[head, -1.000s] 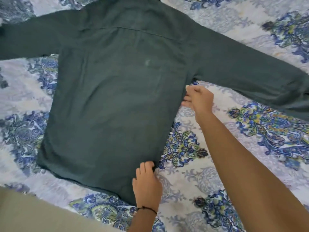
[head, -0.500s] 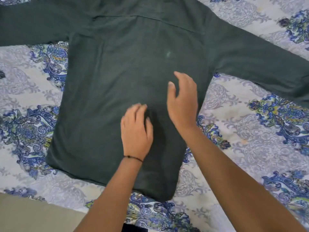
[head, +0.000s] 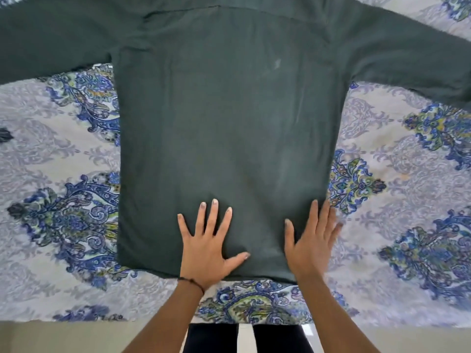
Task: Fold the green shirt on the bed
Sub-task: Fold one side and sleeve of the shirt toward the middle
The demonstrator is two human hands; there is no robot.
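The dark green long-sleeved shirt (head: 224, 128) lies flat and back-up on the bed, both sleeves spread out to the sides, its collar end beyond the top of the frame. My left hand (head: 207, 244) rests palm-down with fingers spread on the shirt near its bottom hem, a thin dark band on the wrist. My right hand (head: 309, 240) lies flat on the shirt's lower right corner, its outer fingers reaching over the side edge onto the sheet. Neither hand grips the cloth.
The bed carries a white sheet (head: 397, 189) with blue and green paisley motifs. Its near edge (head: 76, 323) runs along the bottom, with pale floor below. My dark-trousered legs (head: 244, 338) stand against the edge.
Both hands slid down the shirt from its middle to the bottom hem, fingers now spread flat. The view has shifted, so the shirt sits centred and square.
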